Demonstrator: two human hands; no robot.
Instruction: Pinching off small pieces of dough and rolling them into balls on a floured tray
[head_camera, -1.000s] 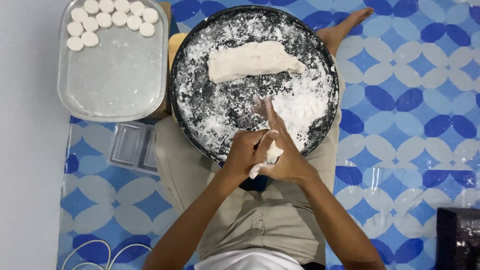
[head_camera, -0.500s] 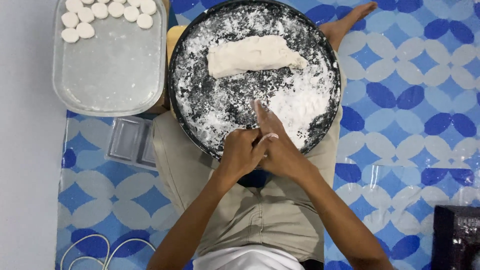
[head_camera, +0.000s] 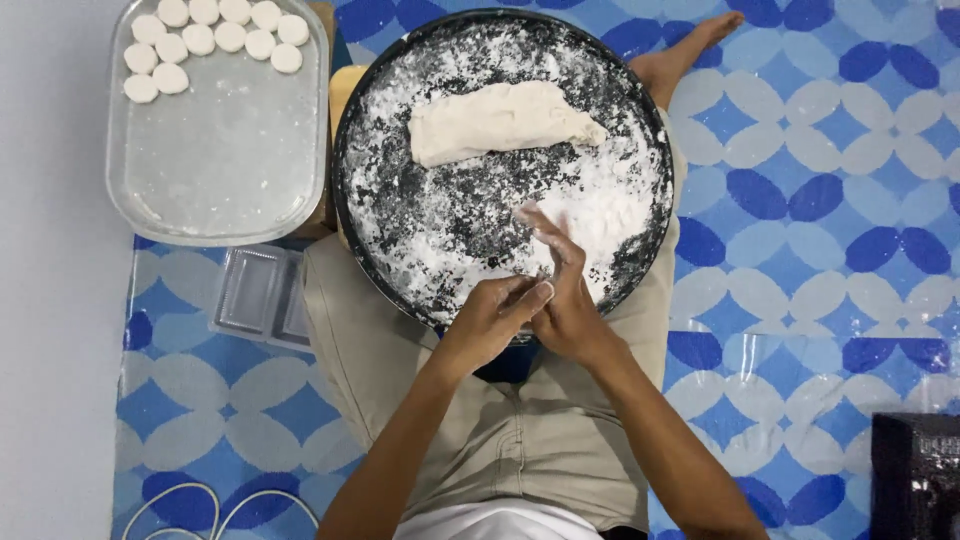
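Blue and white patterned floor matting (head_camera: 820, 300) is spreading out beneath a person sitting cross-legged, seen from above. Floury fingertips (head_camera: 540, 292) of the left hand (head_camera: 490, 322) are pressing against the palm of the right hand (head_camera: 565, 300), whose fingers are stretching forward, open and straight. The palms are meeting as though rolling something between them; whether dough is inside cannot be told, since nothing is showing. Both hands are hovering over the near rim of a round black tray (head_camera: 350, 210), dusted with white flour, likely to stop sticking. A long lump of pale dough (head_camera: 500, 120) is lying across the tray's far half. Left of it, a clear glass dish (head_camera: 220, 170) is holding a cluster of small white rounds (head_camera: 215, 35) in its far corner. A second ago, a white piece was visible between the hands; now it is hidden.
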